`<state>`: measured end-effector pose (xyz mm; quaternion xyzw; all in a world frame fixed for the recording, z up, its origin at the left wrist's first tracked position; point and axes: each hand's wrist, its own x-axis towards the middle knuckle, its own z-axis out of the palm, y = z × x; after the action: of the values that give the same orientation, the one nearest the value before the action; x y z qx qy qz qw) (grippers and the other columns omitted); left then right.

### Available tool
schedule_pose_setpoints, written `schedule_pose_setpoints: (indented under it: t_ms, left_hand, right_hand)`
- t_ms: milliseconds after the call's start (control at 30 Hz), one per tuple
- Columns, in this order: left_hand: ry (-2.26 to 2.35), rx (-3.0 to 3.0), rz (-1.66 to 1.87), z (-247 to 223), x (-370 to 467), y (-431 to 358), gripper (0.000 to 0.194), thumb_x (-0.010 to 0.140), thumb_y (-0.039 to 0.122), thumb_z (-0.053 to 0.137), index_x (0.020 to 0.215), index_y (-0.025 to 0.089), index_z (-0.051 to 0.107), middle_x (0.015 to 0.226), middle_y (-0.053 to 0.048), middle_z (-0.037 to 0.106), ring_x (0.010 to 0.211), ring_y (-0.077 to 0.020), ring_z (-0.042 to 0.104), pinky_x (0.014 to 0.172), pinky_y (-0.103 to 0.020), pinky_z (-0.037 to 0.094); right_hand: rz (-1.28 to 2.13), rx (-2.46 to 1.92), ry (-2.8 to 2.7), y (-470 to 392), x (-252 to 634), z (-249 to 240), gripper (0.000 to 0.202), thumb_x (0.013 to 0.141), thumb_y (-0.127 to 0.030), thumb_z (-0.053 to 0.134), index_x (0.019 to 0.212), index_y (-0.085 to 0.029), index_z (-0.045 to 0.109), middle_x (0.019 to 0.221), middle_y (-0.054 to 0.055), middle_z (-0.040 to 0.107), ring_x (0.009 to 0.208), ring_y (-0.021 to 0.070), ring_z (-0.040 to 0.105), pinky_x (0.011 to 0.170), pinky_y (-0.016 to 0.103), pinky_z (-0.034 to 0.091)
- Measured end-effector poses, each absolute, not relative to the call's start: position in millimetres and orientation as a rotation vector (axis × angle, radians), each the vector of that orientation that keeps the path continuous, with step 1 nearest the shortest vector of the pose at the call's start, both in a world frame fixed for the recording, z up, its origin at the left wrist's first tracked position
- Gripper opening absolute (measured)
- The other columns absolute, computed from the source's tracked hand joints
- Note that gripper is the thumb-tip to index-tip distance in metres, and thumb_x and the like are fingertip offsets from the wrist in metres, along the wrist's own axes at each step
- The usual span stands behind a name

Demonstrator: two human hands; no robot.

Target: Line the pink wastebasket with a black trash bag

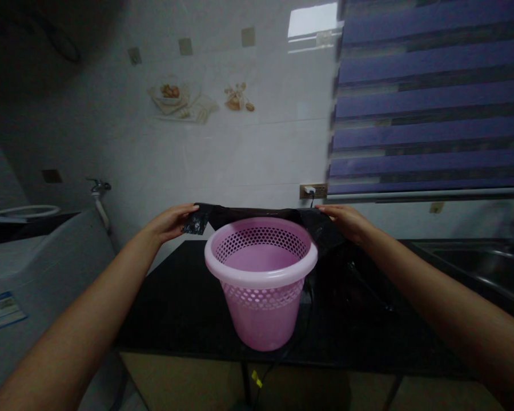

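Note:
A pink plastic basket [263, 319] with a perforated band under its thick rim stands upright near the counter's front edge. Behind and just above its far rim, a black plastic bag [257, 212] is stretched sideways between both hands. My left hand [173, 221] is closed on the bag's left end, thumb and fingers pinching it. At the other end, my right hand [346, 221] pinches the bag with the thumb side up. More black plastic hangs below the right hand, and its edges blend into the dark counter. The basket's inside looks bare.
The black countertop [175, 319] runs across the front, with a metal sink [488, 271] at the right. A white appliance [47, 262] stands left, near a wall tap [98, 185]. A plug sits in a wall socket [312, 191]; its cord runs down past the basket.

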<state>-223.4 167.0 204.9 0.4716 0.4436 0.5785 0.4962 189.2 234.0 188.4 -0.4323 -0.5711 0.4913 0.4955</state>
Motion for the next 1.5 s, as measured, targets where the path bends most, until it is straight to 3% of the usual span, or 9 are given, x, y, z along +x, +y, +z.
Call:
schedule_pose_setpoints:
  t_ms: [567,767,1000,1267,1500]
  left_hand:
    - [1.03,1.152,1.335,173.7,-224.3,151.5,0.015,0.07,0.01,0.07,0.083,0.013,0.074,0.072,-0.008,0.072,0.059,-0.016,0.068,0.055,-0.023,0.055]
    - [1.015,1.124,1.316,161.7,-225.0,145.4,0.016,0.07,0.01,0.07,0.085,0.013,0.074,0.078,-0.009,0.074,0.063,-0.0174,0.07,0.06,-0.024,0.057]
    - [1.011,1.052,1.343,146.4,-219.2,133.4,0.015,0.069,0.009,0.072,0.083,0.013,0.073,0.074,-0.008,0.075,0.059,-0.0181,0.07,0.054,-0.024,0.058]
    - [0.898,1.043,1.34,126.4,-211.4,125.4,0.022,0.07,0.01,0.071,0.092,0.011,0.073,0.086,-0.011,0.076,0.07,-0.0189,0.072,0.067,-0.025,0.059]
    - [0.884,0.988,1.413,112.1,-208.8,116.0,0.022,0.07,0.01,0.071,0.092,0.011,0.073,0.087,-0.011,0.075,0.072,-0.0189,0.071,0.068,-0.026,0.059]
  right_hand:
    - [1.395,-1.076,-1.162,224.2,191.4,168.6,0.022,0.077,-0.011,0.06,0.095,-0.018,0.068,0.091,0.008,0.072,0.074,0.0145,0.067,0.071,0.026,0.054]
    - [1.418,-1.03,-1.165,216.0,188.5,161.0,0.021,0.077,-0.006,0.057,0.09,-0.017,0.068,0.091,0.008,0.072,0.074,0.0122,0.067,0.07,0.021,0.053]
    - [1.457,-0.965,-1.195,220.9,190.8,144.1,0.021,0.077,-0.005,0.059,0.091,-0.016,0.069,0.092,0.007,0.071,0.077,0.011,0.067,0.076,0.02,0.053]
    - [1.423,-0.937,-1.274,227.4,198.4,131.7,0.024,0.07,-0.012,0.069,0.093,-0.018,0.07,0.095,0.008,0.071,0.082,0.0144,0.067,0.08,0.025,0.053]
    - [1.378,-0.97,-1.251,221.0,198.4,125.6,0.033,0.066,-0.014,0.072,0.098,-0.021,0.067,0.091,0.004,0.069,0.073,0.0122,0.064,0.068,0.024,0.052]
